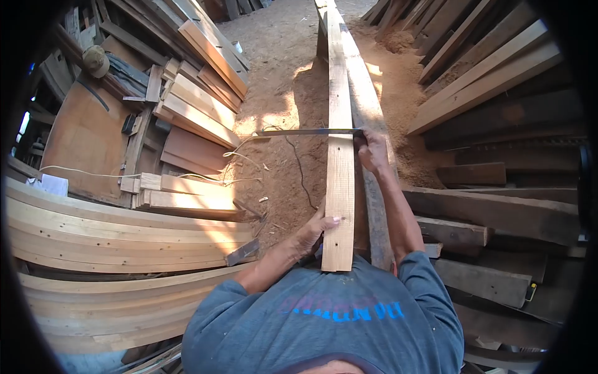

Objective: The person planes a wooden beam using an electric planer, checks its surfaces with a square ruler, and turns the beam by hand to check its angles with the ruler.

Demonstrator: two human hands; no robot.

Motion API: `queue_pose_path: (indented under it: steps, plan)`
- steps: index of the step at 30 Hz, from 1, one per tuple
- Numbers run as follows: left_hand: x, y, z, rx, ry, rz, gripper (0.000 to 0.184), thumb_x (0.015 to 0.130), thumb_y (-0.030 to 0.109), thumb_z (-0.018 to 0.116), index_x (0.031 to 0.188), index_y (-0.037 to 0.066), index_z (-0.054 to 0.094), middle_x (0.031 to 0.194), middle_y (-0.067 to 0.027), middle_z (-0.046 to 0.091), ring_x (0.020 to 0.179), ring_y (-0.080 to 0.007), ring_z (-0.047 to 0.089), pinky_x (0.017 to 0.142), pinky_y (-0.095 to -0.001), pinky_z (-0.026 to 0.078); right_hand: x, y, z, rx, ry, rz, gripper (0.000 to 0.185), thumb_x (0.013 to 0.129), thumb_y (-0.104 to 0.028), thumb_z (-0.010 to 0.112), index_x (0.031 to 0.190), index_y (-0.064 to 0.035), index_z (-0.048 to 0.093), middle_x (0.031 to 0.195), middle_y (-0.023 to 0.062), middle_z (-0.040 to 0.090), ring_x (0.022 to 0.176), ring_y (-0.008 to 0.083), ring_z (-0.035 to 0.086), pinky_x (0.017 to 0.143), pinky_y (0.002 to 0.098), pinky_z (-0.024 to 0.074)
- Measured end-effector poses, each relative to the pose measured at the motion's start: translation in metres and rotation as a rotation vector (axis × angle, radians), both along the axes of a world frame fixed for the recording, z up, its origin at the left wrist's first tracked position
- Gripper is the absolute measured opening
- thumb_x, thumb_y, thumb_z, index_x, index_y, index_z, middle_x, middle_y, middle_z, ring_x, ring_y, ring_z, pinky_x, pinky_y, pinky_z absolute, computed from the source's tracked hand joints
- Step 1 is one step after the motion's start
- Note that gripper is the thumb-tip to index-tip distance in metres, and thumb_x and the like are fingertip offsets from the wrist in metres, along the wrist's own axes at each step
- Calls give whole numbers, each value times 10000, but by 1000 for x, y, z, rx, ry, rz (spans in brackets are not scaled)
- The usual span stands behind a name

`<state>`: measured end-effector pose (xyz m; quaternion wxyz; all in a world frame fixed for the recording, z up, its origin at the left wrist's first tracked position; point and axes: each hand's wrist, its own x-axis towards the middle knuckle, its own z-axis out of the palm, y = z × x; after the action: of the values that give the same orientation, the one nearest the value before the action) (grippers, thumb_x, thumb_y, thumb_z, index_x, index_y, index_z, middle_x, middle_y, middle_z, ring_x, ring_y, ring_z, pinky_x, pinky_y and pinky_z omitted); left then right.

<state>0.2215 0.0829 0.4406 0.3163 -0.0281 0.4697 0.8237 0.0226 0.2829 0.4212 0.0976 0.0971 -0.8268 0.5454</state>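
Note:
A long pale wooden board [339, 181] runs straight away from my body. Its near end lies against my shirt, and dark nail-like spots mark its top. My left hand [314, 232] grips the board's left edge near this end, thumb on top and fingers hidden at the side. Farther out, my right hand [372, 149] is closed at the board's right side around the end of a hand saw [293, 132]. Seen nearly edge-on, the saw's thin dark blade crosses the board and sticks out to the left. Its handle is mostly hidden in my fist.
Beside the board runs a weathered beam [367, 93]. Stacked planks [199, 106] and curved boards [124, 237] fill the left side. Dark timbers [504, 212] lie on the right. Sawdust [402, 93] covers the ground, where a thin cable [299, 162] lies.

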Motion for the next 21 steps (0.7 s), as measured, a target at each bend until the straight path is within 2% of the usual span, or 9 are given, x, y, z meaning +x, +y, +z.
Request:
queue_pose_path:
  steps: [1,4,5,11,14,17,20,21]
  plan:
    - [0,2,-5,-25,27,6,812,846,445,689,1463,-2,406,1236,-131,582,1126,-223,609,969,-379,521,-4,-1,-10,-62,-54,-8,294,856,101,519,1056,-14,702,913,136,728,846,226,677,793,348,526]
    - [-3,3,-13,-59,39,-18,883,827,467,688,1505,10,354,1276,-128,553,1166,-225,579,1011,-383,492,-5,0,-32,-148,-31,-7,380,825,136,450,1064,-15,705,929,96,743,860,175,668,790,315,524]
    - [-2,3,-14,-58,28,-20,876,830,464,685,1504,9,357,1275,-127,556,1169,-225,578,1017,-382,488,-8,3,-35,-72,-32,-9,391,815,115,442,1072,-17,705,950,112,754,861,188,681,793,324,527]
    - [-2,6,-19,-52,31,-2,823,852,444,666,1484,-1,385,1279,-130,568,1176,-220,576,1028,-372,477,-27,9,-71,-123,-39,0,375,807,64,470,1076,-35,711,924,137,762,877,242,710,798,356,533]
    - [0,7,-23,-46,37,11,771,867,429,650,1460,-9,422,1256,-133,589,1156,-222,593,1019,-371,483,-13,6,-39,-57,-102,4,250,889,83,586,1085,-18,704,955,83,735,900,149,652,849,306,522]
    - [2,8,-32,-56,9,24,711,882,419,635,1418,-19,475,1207,-137,623,1106,-233,626,995,-378,500,-10,7,-32,63,-111,-33,200,913,33,614,1081,-19,710,972,96,741,887,162,657,836,313,519]
    - [6,7,-29,-16,-64,42,667,890,413,626,1376,-31,517,1171,-152,654,1066,-254,658,974,-394,524,9,11,-24,-4,-24,-84,201,908,-20,610,1078,-35,715,991,142,759,902,259,708,837,378,534]
    - [6,8,-28,9,-95,45,655,893,412,624,1363,-35,529,1162,-158,664,1056,-261,668,969,-400,532,25,15,-9,-81,-106,-125,145,961,-91,645,1060,-14,718,1006,111,748,916,213,691,840,367,533]
